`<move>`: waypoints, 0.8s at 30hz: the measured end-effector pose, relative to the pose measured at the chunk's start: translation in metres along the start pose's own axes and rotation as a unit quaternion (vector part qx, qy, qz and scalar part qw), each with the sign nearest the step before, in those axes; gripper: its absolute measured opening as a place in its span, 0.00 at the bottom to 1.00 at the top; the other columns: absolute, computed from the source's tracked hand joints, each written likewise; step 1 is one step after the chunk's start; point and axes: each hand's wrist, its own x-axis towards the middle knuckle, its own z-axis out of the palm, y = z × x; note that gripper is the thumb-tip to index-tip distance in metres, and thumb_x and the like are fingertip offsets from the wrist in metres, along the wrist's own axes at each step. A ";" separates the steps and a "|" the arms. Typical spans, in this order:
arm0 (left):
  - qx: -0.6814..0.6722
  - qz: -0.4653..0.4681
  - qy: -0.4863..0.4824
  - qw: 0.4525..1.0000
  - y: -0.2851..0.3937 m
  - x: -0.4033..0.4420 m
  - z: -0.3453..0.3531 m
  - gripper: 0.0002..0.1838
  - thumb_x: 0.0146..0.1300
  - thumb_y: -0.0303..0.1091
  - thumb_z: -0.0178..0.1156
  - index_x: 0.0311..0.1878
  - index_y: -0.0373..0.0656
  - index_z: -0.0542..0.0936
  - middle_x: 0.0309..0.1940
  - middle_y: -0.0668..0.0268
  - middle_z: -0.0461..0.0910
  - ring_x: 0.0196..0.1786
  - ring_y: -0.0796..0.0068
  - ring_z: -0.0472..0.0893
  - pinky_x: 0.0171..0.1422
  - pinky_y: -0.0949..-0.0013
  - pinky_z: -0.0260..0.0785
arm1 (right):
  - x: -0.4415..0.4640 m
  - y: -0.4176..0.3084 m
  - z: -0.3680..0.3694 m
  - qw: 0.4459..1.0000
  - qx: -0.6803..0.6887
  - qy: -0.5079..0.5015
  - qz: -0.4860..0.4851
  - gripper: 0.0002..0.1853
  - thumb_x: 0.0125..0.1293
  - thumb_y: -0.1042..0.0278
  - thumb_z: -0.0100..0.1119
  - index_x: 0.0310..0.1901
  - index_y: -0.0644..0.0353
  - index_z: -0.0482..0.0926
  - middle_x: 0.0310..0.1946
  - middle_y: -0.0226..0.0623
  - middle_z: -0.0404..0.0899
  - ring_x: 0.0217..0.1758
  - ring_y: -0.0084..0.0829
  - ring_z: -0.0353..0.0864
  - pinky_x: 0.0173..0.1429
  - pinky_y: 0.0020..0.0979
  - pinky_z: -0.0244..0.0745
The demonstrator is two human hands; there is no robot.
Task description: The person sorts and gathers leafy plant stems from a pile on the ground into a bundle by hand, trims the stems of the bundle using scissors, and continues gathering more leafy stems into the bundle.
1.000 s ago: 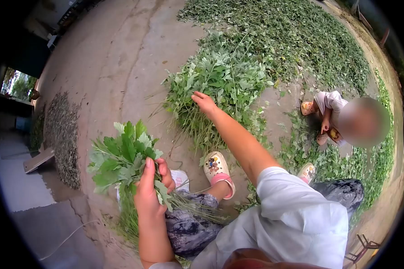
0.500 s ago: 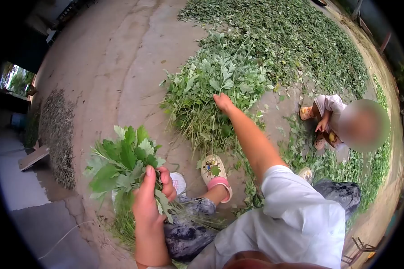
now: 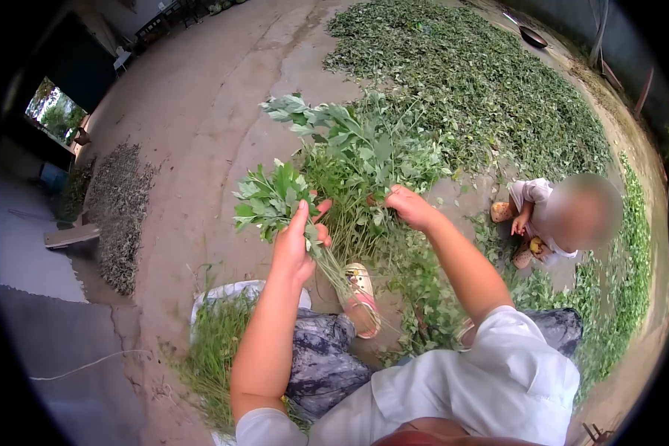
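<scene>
My left hand (image 3: 296, 249) is closed around a bunch of leafy green stems (image 3: 275, 195), leaves up and bare stalks trailing below toward my shoe. Just to the right, my right hand (image 3: 410, 208) has its fingers closed at the side of a heap of cut leafy plants (image 3: 349, 160). It appears to pinch leafy stems there, though the fingertips are partly hidden among the foliage. Long sprigs with pale leaf undersides lean out of the heap to the upper left.
Stripped stems (image 3: 219, 338) lie on a white sack (image 3: 204, 301) by my left leg. Loose leaves (image 3: 468, 82) blanket the ground beyond. A small person (image 3: 537, 195) squats at the right. Dried plant matter (image 3: 119, 215) lies at the left near a board (image 3: 72, 236).
My left hand has moved up and right with its bunch, close to the heap. My right hand has shifted right and slightly down. The view has tilted upward a little.
</scene>
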 end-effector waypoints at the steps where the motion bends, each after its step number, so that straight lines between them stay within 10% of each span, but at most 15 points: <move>1: -0.036 -0.008 -0.029 0.999 -0.004 0.002 0.003 0.19 0.64 0.44 0.45 0.52 0.42 0.65 0.45 0.59 0.73 0.21 0.81 0.66 0.25 0.75 0.62 | -0.009 0.001 0.002 0.997 0.007 -0.068 -0.035 0.14 0.58 0.64 0.43 0.40 0.64 0.73 0.33 0.28 0.73 0.38 0.21 0.68 0.44 0.23 0.63; 6: -0.146 0.048 -0.068 0.986 -0.007 -0.007 0.040 0.17 0.62 0.43 0.45 0.52 0.46 0.67 0.43 0.63 0.74 0.31 0.76 0.73 0.29 0.76 0.64 | -0.065 0.002 0.007 0.983 -0.070 -0.172 0.012 0.13 0.59 0.64 0.42 0.37 0.64 0.73 0.29 0.26 0.72 0.33 0.20 0.67 0.40 0.24 0.63; 11: -0.150 0.030 -0.201 0.968 -0.021 -0.001 0.041 0.16 0.63 0.41 0.42 0.48 0.42 0.71 0.39 0.63 0.76 0.37 0.71 0.76 0.39 0.69 0.71 | -0.109 -0.052 0.017 0.995 0.064 0.064 0.036 0.20 0.61 0.59 0.41 0.47 0.67 0.69 0.40 0.33 0.71 0.40 0.23 0.67 0.45 0.25 0.63; 13: -0.076 -0.009 -0.143 0.987 -0.023 -0.017 0.065 0.16 0.64 0.40 0.41 0.46 0.39 0.72 0.37 0.61 0.76 0.38 0.68 0.77 0.42 0.65 0.71 | -0.116 -0.062 0.032 0.981 0.087 0.142 -0.094 0.22 0.63 0.54 0.39 0.46 0.69 0.68 0.37 0.34 0.71 0.39 0.24 0.67 0.44 0.27 0.63; 15: -0.077 0.009 -0.076 0.994 -0.025 -0.026 0.076 0.16 0.63 0.39 0.44 0.44 0.37 0.71 0.33 0.61 0.76 0.37 0.68 0.77 0.42 0.66 0.71 | -0.118 -0.067 0.031 0.994 -0.034 0.100 -0.008 0.23 0.65 0.52 0.38 0.46 0.68 0.67 0.38 0.37 0.72 0.41 0.26 0.68 0.48 0.28 0.63; 18: -0.050 0.017 -0.063 0.997 -0.023 -0.042 0.081 0.15 0.62 0.37 0.45 0.44 0.36 0.71 0.28 0.65 0.74 0.32 0.70 0.75 0.37 0.68 0.69 | -0.117 -0.054 0.030 0.979 -0.057 0.118 -0.159 0.18 0.66 0.59 0.37 0.50 0.64 0.65 0.39 0.40 0.72 0.43 0.30 0.69 0.49 0.29 0.63; 24: 0.024 0.084 -0.229 0.969 -0.027 -0.039 0.059 0.06 0.52 0.27 0.58 0.32 0.38 0.73 0.22 0.68 0.71 0.26 0.77 0.70 0.33 0.73 0.64 | -0.130 -0.055 0.021 0.936 -0.325 0.075 -0.112 0.17 0.59 0.65 0.42 0.50 0.60 0.60 0.34 0.53 0.74 0.38 0.53 0.72 0.40 0.47 0.66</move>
